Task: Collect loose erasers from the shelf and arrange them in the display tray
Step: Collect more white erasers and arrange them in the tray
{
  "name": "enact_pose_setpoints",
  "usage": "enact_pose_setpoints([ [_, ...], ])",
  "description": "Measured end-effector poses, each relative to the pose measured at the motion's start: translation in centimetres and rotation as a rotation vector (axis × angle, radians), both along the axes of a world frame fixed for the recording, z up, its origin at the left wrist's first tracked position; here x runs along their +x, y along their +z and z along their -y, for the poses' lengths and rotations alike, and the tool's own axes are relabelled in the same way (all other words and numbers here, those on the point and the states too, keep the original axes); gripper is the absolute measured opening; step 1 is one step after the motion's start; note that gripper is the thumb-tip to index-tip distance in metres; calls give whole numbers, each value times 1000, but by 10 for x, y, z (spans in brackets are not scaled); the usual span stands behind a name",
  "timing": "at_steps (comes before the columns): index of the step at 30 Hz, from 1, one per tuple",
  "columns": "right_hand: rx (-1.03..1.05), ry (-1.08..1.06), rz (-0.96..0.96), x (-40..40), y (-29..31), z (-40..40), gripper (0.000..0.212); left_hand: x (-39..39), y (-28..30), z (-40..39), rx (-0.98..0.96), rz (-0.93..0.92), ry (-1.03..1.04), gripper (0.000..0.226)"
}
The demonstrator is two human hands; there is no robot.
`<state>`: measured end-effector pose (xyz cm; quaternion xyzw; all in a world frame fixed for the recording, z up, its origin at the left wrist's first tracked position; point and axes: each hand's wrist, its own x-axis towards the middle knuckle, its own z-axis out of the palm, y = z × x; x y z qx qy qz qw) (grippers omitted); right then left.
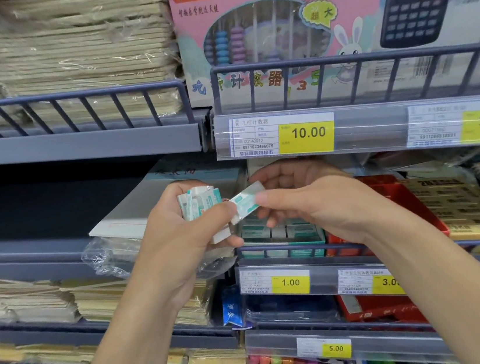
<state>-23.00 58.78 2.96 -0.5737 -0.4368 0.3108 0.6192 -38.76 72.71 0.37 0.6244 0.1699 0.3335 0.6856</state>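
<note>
My left hand (188,237) grips a bunch of several white-and-teal erasers (200,202) in front of the middle shelf. My right hand (305,200) pinches a single white-and-teal eraser (246,201) between thumb and fingers, right beside the bunch. Just below both hands the teal display tray (287,252) sits on the shelf, with rows of the same erasers (282,231) inside. My hands hide part of the tray.
A red tray (412,199) of yellow erasers stands right of the teal tray. Wrapped paper stacks (95,295) and a plastic bag (105,257) lie to the left. A shelf rail with price tags (305,133) hangs just above my hands, with an abacus box and calculator box on it.
</note>
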Motion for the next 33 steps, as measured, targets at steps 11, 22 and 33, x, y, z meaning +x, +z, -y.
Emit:
enact_pose_setpoints([
  [11,-361,-433,449,30,5,-10,27,-3,-2,-6,-14,21,-2,47],
  [22,-639,-331,1190,31,-3,-43,10,-3,-6,-11,-38,57,-59,50],
  [33,-651,-320,1169,34,-3,-51,16,-3,-6,-14,-39,41,-66,51],
])
